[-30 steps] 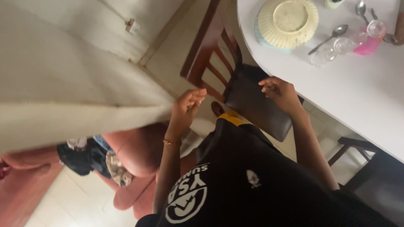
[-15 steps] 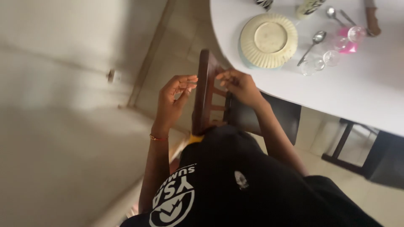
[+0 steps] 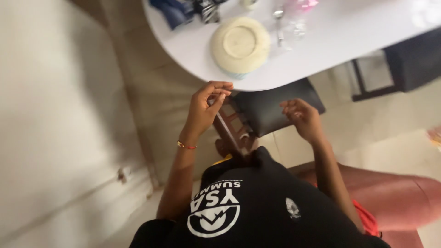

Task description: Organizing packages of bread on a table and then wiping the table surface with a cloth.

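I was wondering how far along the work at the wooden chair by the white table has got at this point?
Done: nothing visibly finished; the chair stands tucked under the white table, its dark seat bare. In hand: the left hand is curled at the chair's backrest top, while the right hand hovers over the seat, holding nothing. Left: the upturned cream bowl sits untouched.

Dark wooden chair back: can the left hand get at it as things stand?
Probably yes. The left hand hovers right at the top of the dark wooden chair back, fingers curled, with nothing between them.
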